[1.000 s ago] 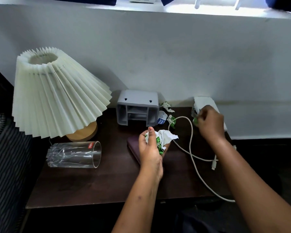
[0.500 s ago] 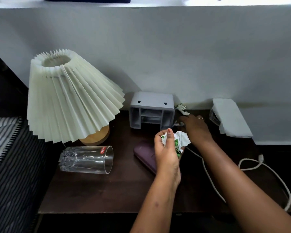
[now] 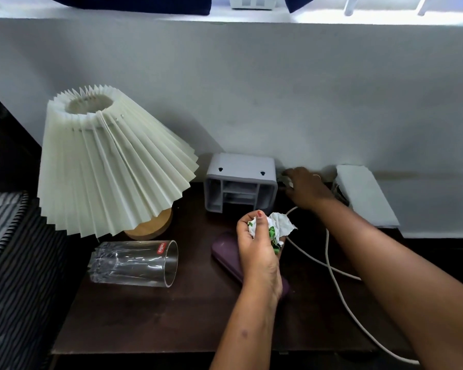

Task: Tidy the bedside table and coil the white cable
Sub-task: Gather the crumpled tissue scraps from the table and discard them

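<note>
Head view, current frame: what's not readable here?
Head view:
1. Right hand: its own back hides the fingertips; whether it holds anything, cannot tell.
2. White cable: neither end shows; strands vanish under the right forearm and near the bottom edge.
3. Purple case: middle covered by the left hand gripping crumpled paper.

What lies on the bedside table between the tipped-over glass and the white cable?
In the head view, a flat purple case lies between the glass and the white cable; the left hand, gripping crumpled paper, is over its right part.
</note>
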{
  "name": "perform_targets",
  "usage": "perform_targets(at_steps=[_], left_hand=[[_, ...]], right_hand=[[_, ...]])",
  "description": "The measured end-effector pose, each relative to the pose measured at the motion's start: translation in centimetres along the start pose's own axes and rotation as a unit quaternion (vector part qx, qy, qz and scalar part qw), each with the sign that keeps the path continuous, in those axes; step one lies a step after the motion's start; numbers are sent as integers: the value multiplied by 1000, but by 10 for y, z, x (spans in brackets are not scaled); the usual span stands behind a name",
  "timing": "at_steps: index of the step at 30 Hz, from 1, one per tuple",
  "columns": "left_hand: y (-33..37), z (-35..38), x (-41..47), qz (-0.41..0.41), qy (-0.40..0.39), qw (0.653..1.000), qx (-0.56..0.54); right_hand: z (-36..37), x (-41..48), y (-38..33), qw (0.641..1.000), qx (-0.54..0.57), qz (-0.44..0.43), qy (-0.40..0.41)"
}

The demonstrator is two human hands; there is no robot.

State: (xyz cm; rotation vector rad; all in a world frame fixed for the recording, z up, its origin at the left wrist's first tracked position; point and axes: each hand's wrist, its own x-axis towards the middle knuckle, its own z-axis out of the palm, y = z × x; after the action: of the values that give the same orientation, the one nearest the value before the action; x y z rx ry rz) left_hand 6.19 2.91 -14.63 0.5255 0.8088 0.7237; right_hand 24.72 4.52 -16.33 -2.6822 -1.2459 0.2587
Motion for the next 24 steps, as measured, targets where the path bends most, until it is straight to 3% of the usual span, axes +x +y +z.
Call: perform_targets(at_steps=[2, 4, 9, 14, 19, 22, 24], left_hand=[[0, 0, 0, -2, -4, 1000, 2], [1, -1, 0, 0, -3, 1000, 2], [10, -4, 1, 9, 4, 1000, -16], [10, -1, -1, 2, 2, 1000, -13], [8, 0, -2, -1, 7, 1000, -11], [8, -1, -1, -2, 10, 1000, -9], [8, -1, -1, -2, 14, 1000, -8]], right_hand=[[11, 1, 5, 1000, -26, 6, -14], [15, 1, 6, 999, -8, 6, 38], [8, 0, 10, 979, 136, 38, 147], [1, -2, 15, 934, 278, 126, 186], [-3, -10, 17, 858, 473, 154, 132], [-8, -7, 20, 801, 536, 218, 153], [-12, -6, 22, 804, 513, 251, 168]])
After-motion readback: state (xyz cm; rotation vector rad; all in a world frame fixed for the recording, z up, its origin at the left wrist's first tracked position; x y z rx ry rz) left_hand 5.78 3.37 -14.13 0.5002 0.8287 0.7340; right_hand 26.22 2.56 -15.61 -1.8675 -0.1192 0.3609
